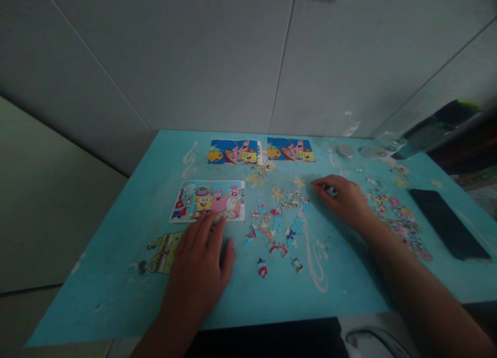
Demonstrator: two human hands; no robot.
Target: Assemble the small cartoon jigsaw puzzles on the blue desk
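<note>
L hand flat, fingers spread, tips on rect. card; R hand open by irregular jigsaw pcs.

In front of me stands a turquoise table with pale swirls printed on its scuffed top. Behind it rises a grey wall of large flat panels, split by thin dark seams. To my left, a pale greenish floor meets the wall. The light is dim and even.
</note>
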